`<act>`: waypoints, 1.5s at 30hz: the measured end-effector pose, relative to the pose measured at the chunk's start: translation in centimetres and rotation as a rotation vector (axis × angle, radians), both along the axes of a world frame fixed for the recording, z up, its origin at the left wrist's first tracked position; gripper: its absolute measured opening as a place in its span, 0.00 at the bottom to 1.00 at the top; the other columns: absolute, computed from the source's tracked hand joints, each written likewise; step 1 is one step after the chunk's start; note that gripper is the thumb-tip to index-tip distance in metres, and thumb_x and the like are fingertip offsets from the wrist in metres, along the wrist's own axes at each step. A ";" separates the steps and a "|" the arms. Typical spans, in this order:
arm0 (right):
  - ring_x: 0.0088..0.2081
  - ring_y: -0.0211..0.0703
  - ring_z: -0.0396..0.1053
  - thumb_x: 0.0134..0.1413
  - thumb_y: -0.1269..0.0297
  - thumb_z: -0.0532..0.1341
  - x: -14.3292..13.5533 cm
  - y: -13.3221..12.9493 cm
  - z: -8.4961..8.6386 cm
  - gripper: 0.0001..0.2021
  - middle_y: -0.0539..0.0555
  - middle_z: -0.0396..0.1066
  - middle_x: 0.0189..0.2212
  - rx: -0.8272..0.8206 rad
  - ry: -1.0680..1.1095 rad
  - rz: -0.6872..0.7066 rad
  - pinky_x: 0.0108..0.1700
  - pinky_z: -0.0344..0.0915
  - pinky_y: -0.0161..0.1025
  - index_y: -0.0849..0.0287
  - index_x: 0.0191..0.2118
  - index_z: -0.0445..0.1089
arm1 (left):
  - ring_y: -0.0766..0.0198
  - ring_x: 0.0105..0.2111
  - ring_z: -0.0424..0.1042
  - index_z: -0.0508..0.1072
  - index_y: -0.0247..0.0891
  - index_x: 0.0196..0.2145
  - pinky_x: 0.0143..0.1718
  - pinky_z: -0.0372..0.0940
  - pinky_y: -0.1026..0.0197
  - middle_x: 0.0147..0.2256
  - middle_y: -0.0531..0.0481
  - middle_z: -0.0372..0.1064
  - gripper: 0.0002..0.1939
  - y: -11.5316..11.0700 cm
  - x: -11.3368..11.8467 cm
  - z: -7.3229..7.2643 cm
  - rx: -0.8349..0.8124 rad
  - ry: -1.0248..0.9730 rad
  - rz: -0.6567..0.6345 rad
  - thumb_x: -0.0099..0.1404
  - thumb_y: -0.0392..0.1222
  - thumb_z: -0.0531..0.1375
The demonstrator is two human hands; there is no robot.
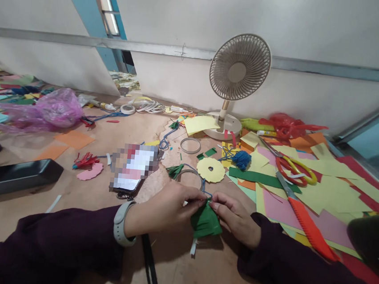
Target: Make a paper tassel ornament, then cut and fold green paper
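Note:
A piece of green paper, gathered at its top and flaring below, hangs between my two hands. My left hand pinches its upper left edge with thumb and finger. On the other side my right hand pinches the top right. A blue cord runs up from the gathered point. Just beyond my fingers lie a ring and a yellow scalloped paper disc with a hole in its middle. A small white strip sticks out below the green paper.
Scissors and an orange-handled cutter lie on coloured paper sheets at right. A phone and a black case are at left. Behind stand a fan and a pink plastic bag.

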State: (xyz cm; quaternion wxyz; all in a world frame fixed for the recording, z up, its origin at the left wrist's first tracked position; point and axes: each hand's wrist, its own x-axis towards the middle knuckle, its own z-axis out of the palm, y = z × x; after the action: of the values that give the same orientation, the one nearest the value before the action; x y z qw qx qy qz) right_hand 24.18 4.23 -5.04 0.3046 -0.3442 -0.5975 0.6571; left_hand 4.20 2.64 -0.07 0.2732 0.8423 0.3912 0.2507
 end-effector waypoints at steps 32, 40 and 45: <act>0.25 0.34 0.52 0.47 0.42 0.62 0.2 0.2 0.0 0.22 0.46 0.56 0.22 0.009 -0.009 -0.001 0.27 0.52 0.33 0.60 0.28 0.63 | 0.59 0.32 0.75 0.71 0.28 0.43 0.35 0.71 0.58 0.33 0.41 0.75 0.14 -1.2 0.3 -0.9 0.779 0.333 -0.190 0.68 0.31 0.47; 0.25 0.34 0.56 0.48 0.44 0.63 0.4 0.2 -0.3 0.21 0.47 0.59 0.24 -0.040 0.038 0.010 0.28 0.54 0.33 0.60 0.30 0.65 | 0.69 0.26 0.65 0.70 0.35 0.30 0.28 0.60 0.68 0.26 0.53 0.68 0.13 0.6 0.3 -0.3 -0.387 -0.190 -0.036 0.69 0.44 0.52; 0.24 0.33 0.55 0.49 0.46 0.63 0.3 0.1 -0.5 0.20 0.46 0.58 0.23 -0.073 0.054 0.018 0.26 0.52 0.33 0.60 0.31 0.66 | 0.69 0.28 0.61 0.67 0.35 0.31 0.31 0.58 0.66 0.28 0.55 0.63 0.13 1.2 0.5 -1.5 -0.670 -0.378 -0.069 0.66 0.49 0.56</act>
State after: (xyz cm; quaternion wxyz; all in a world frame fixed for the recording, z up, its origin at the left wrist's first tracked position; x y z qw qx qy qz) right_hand 24.50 4.37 -5.49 0.3018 -0.3319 -0.5679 0.6901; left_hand 4.69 3.84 -1.58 0.6087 0.6579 0.3657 0.2508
